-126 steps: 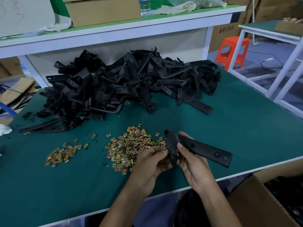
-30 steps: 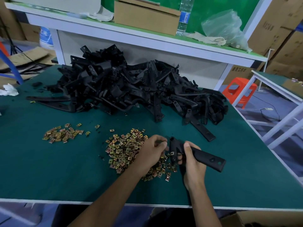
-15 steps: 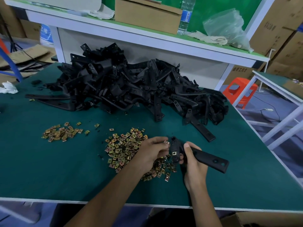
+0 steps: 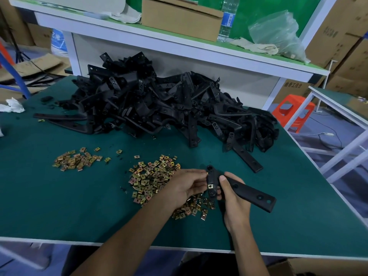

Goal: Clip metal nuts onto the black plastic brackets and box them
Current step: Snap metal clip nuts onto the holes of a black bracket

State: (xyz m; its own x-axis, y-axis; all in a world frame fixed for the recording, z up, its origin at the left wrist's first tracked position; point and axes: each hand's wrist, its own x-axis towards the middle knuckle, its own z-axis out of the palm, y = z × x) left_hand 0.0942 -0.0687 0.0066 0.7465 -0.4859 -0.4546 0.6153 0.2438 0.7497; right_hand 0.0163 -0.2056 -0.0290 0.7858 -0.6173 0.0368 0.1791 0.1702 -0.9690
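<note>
Just above the near edge of the green table [image 4: 59,206], a black plastic bracket [image 4: 239,189] is held between both hands. Its short leg stands roughly upright between the hands, and its long flat leg runs out to the right and slightly toward the person, showing holes near its far end. A brass-coloured metal nut [image 4: 210,185] sits clipped on the short leg, about midway down. The right hand [image 4: 235,204] grips the bracket at the bend, its fingers closed around the black plastic with the thumb lying on top. The left hand [image 4: 186,187] has its fingers pinched against the upper part of the short leg; a glint of brass shows at the fingertips, but whether it is a second nut I cannot tell.

Directly under and left of the hands lies a loose heap of metal nuts [image 4: 153,180], spread flat on the table. A smaller patch of nuts [image 4: 76,159] lies well apart to the left. Behind both, across the middle of the table, rises a large tangled pile of black brackets [image 4: 159,108]. A crumpled white rag [image 4: 12,105] rests at the table's left edge. Beyond the pile, a raised shelf [image 4: 179,46] carries a cardboard box [image 4: 180,18], a water bottle [image 4: 226,20] and a clear plastic bag [image 4: 278,34]. An orange stool [image 4: 292,112] stands on the floor to the right.
</note>
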